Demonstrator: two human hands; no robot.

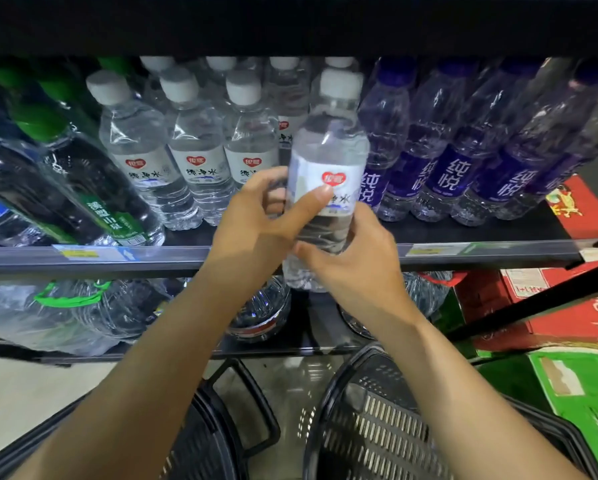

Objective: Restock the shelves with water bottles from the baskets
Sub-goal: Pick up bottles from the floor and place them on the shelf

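Clear bottle (328, 147) gripped by left hand (252, 220), right hand (360, 265) | front-row white caps (180, 84): three | purple labels (451, 174): perhaps five | baskets (377, 427): two

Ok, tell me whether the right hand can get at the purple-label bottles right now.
Probably not yet: the right hand grips the white-capped bottle along with the left hand. The purple-label bottles stand close by, their fronts unblocked.

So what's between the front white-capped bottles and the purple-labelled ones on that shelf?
In the head view, the water bottle held by the left hand and right hand fills that gap.
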